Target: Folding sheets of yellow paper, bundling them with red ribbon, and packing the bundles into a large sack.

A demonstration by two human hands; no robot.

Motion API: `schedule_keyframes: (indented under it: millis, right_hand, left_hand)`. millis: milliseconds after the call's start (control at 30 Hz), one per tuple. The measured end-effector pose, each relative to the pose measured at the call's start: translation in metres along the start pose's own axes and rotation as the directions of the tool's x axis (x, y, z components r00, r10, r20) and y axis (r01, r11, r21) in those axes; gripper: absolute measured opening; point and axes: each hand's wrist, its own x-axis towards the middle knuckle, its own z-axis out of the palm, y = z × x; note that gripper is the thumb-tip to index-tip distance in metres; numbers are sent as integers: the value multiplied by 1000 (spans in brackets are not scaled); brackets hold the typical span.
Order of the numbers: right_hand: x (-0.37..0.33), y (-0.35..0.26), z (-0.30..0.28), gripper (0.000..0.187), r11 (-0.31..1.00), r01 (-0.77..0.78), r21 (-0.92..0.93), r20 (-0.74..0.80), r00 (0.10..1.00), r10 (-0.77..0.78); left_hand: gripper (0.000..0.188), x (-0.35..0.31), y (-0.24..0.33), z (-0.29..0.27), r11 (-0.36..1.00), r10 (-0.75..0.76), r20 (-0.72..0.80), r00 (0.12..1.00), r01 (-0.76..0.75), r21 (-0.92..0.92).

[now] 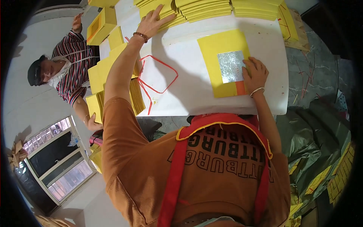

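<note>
- Along the far edge of the white table [189,106], stacks of yellow sheets [204,9] stand side by side, cut off by the top of the view.
- At the leftmost of these stacks, the left hand [155,22] is open, its fingers spread across the upper sheets; whether any sheet is pinched beneath it, I cannot tell. A dark beaded bracelet [140,36] circles that wrist.
- To the right on the table, one yellow sheet [208,49] lies flat, well apart from the stacks. On it sit a shiny silver square [228,67] and, just below the square's right part, a small orange patch [240,87].
- Over the right edge of that sheet, the right hand [257,73] lies open, its fingers slightly bent and their tips near the silver square. A pale bangle [257,90] is on the wrist.
- Between the left forearm and the flat sheet, a thin red strap [177,75] lies in a loose, angular loop.
- Beyond the left arm, more yellow bundles [107,68] line the table's left side.
- Beside them, a co-worker [70,56] in a striped top and dark cap has one hand [92,123] at a yellow bundle and the other raised.
</note>
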Motion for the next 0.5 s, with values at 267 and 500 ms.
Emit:
schedule_keyframes:
  millis: [267, 500]
  right_hand:
    - [-1, -2, 1, 28, 999, 34, -2, -6, 999, -34]
    - [-3, -13, -7, 28, 999, 23, 41, 13, 1000, -24]
  left_hand:
    - [74, -4, 14, 15, 958, -217, -101, 971, 191, -215]
    - [86, -5, 24, 0, 933, -329, -5, 944, 324, -158]
